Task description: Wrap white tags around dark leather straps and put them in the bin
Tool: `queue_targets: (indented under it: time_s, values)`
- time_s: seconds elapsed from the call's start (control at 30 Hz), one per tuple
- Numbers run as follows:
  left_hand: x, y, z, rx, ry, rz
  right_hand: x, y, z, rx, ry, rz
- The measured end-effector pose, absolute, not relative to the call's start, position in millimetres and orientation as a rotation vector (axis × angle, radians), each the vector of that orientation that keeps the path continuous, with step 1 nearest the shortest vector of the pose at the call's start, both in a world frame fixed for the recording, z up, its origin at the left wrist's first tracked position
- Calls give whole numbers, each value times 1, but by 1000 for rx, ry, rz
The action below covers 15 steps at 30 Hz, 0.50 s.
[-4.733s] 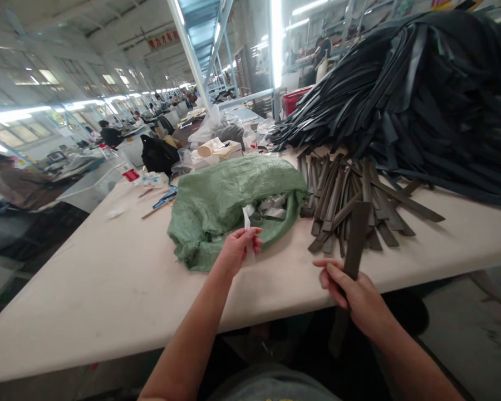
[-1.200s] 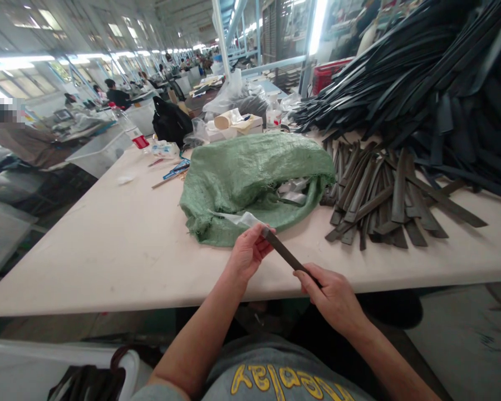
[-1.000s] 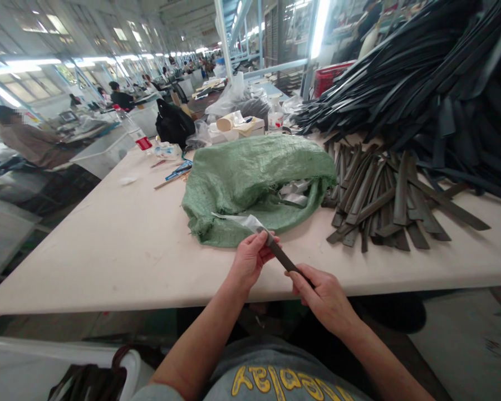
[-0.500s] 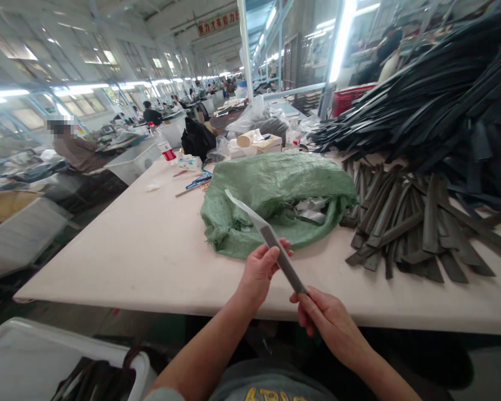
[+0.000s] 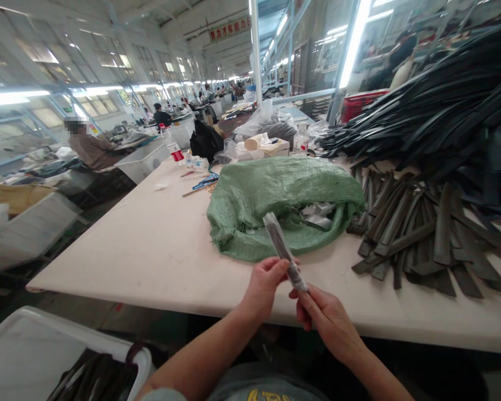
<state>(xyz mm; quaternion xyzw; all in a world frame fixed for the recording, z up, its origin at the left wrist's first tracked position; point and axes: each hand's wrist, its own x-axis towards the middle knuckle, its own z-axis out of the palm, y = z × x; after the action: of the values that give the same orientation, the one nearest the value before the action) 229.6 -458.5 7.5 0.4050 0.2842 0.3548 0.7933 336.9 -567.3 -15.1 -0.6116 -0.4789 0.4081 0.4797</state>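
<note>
A dark flat strap [image 5: 279, 240] slants up from my hands above the table's front part. A clear plastic sleeve [image 5: 271, 218] covers it, ending just past its far tip and bunched up in wrinkles between my hands. My left hand [image 5: 267, 281] is closed, thumb and fingers pinching the sleeved strap at its middle. My right hand [image 5: 323, 312] is closed around the lower end, where its fingers hide the strap. Just beyond lies a green woven sack [image 5: 284, 181], its mouth showing whitish plastic-wrapped pieces [image 5: 317, 217].
Loose dark straps [image 5: 417, 228] lie in a heap at right, below a tall pile of long black strips [image 5: 442, 100]. A white bin [image 5: 62, 334] holding dark pieces stands at lower left. A bottle [image 5: 175, 149] and black bag [image 5: 206, 140] are at the table's far side. A person [image 5: 87, 147] sits at left.
The plastic sleeve, which stuck out far past the strap's tip, has slid down along the strap and bunched between my hands. The view has shifted slightly left.
</note>
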Motion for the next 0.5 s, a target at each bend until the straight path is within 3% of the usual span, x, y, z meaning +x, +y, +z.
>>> queue_targets:
  time_s: [0.1,0.33,0.5]
  values:
    - [229,-467,1,901,585,653,340,-567,-13,-1492,-1172,969]
    - [229,-433,33,690,579,879,334,-567,-23,-1498,-1200,1059]
    - [230,-465,6,675,657,736,330,-555,-24,-1493,-1182,962]
